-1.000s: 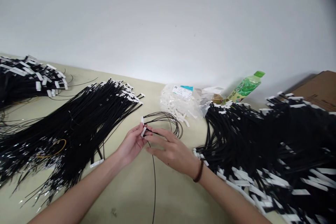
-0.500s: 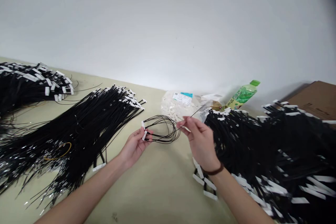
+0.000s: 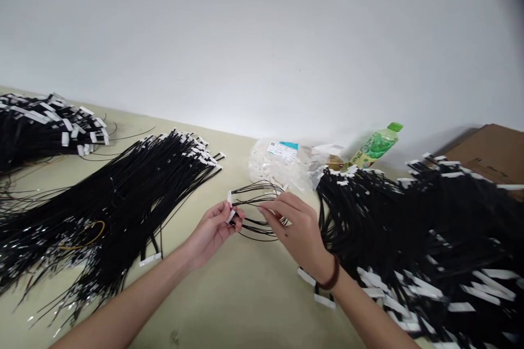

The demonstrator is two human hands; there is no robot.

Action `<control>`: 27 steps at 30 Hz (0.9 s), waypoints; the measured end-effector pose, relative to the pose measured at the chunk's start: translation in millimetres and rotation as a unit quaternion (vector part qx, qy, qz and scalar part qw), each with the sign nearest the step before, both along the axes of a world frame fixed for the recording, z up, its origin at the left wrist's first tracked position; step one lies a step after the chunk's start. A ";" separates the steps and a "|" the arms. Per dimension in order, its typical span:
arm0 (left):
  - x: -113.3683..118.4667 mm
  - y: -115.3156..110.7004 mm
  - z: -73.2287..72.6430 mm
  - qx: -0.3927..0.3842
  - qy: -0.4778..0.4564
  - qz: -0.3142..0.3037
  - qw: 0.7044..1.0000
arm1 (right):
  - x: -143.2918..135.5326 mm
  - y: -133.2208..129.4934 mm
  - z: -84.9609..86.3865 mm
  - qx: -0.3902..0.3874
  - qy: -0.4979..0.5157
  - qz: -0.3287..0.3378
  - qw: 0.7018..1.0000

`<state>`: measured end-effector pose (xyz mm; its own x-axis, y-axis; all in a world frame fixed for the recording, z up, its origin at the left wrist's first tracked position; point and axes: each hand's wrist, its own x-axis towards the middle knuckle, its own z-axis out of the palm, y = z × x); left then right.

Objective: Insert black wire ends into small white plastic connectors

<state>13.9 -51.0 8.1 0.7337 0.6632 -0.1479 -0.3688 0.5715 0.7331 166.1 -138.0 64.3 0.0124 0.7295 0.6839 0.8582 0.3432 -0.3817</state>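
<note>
A looped black wire harness [image 3: 256,224] spans the gap between my hands, held above the table. Its two white connectors [image 3: 230,197] are at its left end, where the thumb and fingers of my left hand [image 3: 210,232] close on them. My right hand [image 3: 298,229] is at the looped side, thumb and forefinger pinched around a thin black wire of the harness whose tip points toward the connectors. Part of the loop disappears behind the right hand's fingers.
Heaps of black wires with white connectors lie left [image 3: 135,185] and right [image 3: 393,218] on the pale table [image 3: 229,305]. Against the wall stand a clear bag of small white parts [image 3: 266,166], a green bottle [image 3: 379,144] and a cardboard box [image 3: 491,147].
My right hand has moved left and inward with the wire, from beyond the loop toward the connectors. The left hand keeps its grip, shifted slightly right.
</note>
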 end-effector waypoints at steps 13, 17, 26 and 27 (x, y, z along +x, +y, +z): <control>1.2 0.7 2.6 0.011 0.001 -0.007 1.000 | 2.7 0.0 -1.4 -0.057 -0.002 0.024 0.998; 0.5 -0.4 2.8 0.010 0.005 -0.006 1.000 | 3.0 0.6 -2.1 -0.066 0.005 0.024 0.997; 0.3 -0.3 2.1 0.006 0.007 0.001 1.000 | 2.3 -0.6 0.1 -0.117 0.045 0.031 0.992; 0.2 -0.2 2.2 0.006 0.008 0.001 1.000 | 2.3 -0.6 0.4 -0.123 0.050 0.032 0.991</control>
